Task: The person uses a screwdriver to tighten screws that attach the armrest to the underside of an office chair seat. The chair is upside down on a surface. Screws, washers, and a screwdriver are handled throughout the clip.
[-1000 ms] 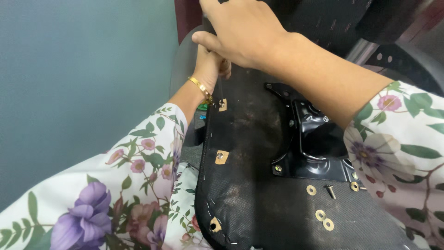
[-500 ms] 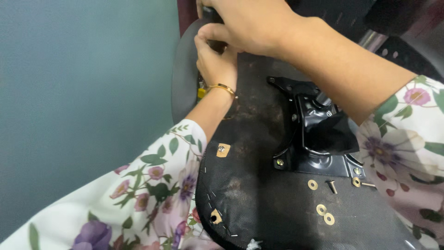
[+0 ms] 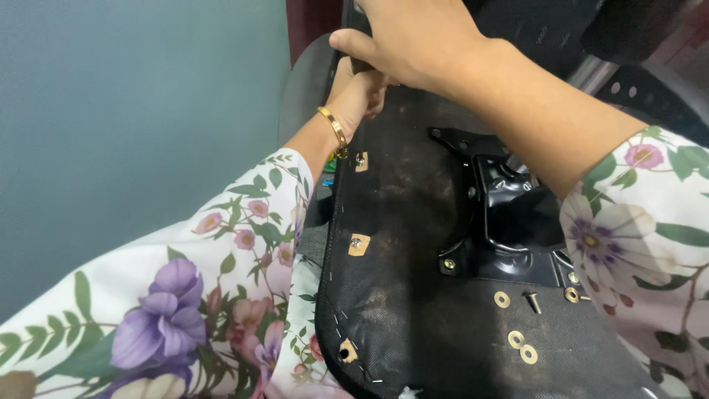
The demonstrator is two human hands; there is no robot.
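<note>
An upturned office chair seat (image 3: 413, 222), its underside covered in black fabric, fills the middle of the view and slopes away from the camera. Both hands work at its far edge. The right hand (image 3: 413, 41) is curled over that edge from above, fingers pressed together around something dark; what it is cannot be made out. The left hand (image 3: 362, 92), with a gold bangle (image 3: 334, 129) at the wrist, is tucked beneath it, fingers hidden, so its grip cannot be told. The step in hand looks like fitting or tightening at that rim. A black metal bracket (image 3: 509, 214) sits to the right, with loose washers (image 3: 517, 340) and a screw (image 3: 532, 301) near it that could roll off. A plain grey wall (image 3: 133, 133) lies to the left.
</note>
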